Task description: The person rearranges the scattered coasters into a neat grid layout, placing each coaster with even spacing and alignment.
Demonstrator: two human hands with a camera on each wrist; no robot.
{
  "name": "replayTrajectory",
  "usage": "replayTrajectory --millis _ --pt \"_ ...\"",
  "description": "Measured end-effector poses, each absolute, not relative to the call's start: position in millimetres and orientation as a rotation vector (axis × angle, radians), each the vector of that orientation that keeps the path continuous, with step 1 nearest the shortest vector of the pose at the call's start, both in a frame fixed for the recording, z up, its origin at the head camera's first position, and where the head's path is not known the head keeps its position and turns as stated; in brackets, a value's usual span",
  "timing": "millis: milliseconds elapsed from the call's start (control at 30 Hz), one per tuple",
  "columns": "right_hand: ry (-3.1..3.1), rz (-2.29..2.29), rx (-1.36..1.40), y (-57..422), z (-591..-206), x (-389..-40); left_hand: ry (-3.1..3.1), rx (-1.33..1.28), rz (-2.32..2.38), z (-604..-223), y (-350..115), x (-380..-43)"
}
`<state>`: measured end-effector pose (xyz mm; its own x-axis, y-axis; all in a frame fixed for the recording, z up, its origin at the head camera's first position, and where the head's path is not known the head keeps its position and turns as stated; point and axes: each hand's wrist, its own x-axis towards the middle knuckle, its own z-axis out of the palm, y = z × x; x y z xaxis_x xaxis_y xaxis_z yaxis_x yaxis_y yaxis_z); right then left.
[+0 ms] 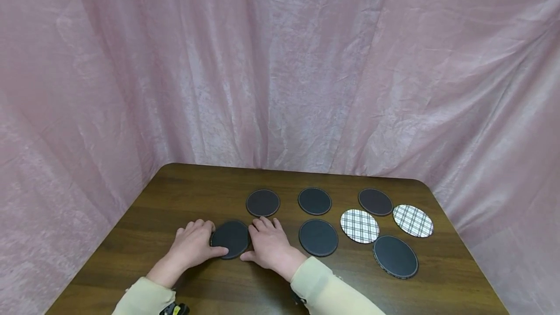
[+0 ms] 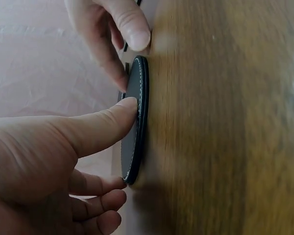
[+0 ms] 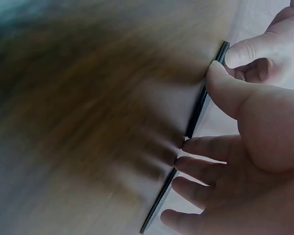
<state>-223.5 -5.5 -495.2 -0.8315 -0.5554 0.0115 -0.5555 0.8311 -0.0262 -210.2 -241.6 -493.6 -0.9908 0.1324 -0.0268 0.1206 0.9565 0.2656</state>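
A round black coaster (image 1: 230,239) with pale edge stitching lies at the table's left front, between my two hands. My left hand (image 1: 192,245) grips it from the left. The left thumb rests on its top face in the left wrist view, while a fingertip meets its edge. From the right, my right hand (image 1: 270,244) lies beside the same coaster, fingers fairly straight and spread. Its thumb (image 3: 219,81) is right at the coaster's rim. The right fingertips point toward a dark brown coaster (image 1: 263,202) just behind.
To the right lie two black coasters (image 1: 314,201) (image 1: 318,237), another dark brown coaster (image 1: 375,201), two white plaid discs (image 1: 359,226) (image 1: 413,220) and a black coaster (image 1: 395,256) at the front right. Pink curtains (image 1: 280,67) hang behind the wooden table (image 1: 197,183).
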Motion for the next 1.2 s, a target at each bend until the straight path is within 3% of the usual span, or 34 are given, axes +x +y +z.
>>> replayTrajectory --millis 1200 --pt "-3.031 0.134 0.793 14 -486 -223 3.046 0.329 0.632 -493 -198 -217"
